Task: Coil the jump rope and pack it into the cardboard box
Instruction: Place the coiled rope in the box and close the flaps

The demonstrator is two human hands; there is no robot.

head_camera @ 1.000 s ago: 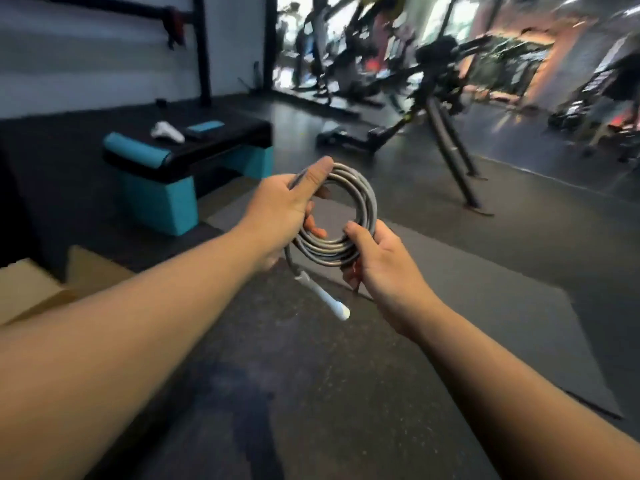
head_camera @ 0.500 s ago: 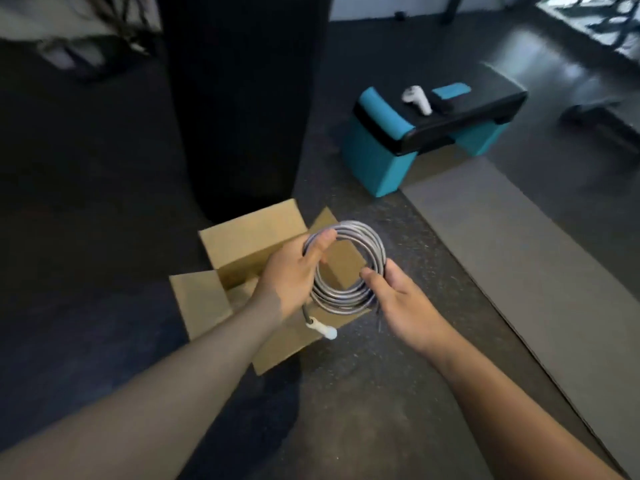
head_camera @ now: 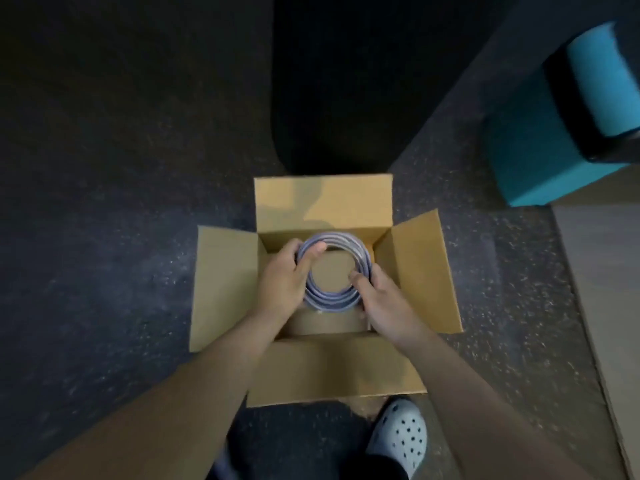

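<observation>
The grey jump rope (head_camera: 337,296) is wound into a round coil and sits inside the open cardboard box (head_camera: 225,289) on the dark floor. My left hand (head_camera: 284,282) grips the coil's left side, thumb over the top strands. My right hand (head_camera: 384,299) holds the coil's right side from below. Both hands reach down into the box opening. All four flaps are folded outward. The rope's white handles are hidden. I cannot tell whether the coil touches the box bottom.
A tall black punching bag (head_camera: 339,81) stands just behind the box. A teal and black step bench (head_camera: 561,126) is at the upper right. A grey mat edge (head_camera: 602,289) runs along the right. My foot in a white perforated clog (head_camera: 401,434) is near the front flap.
The view turned from the gym room down onto the box. Both hands carried the coil from in front of me over the box and lowered it into the opening.
</observation>
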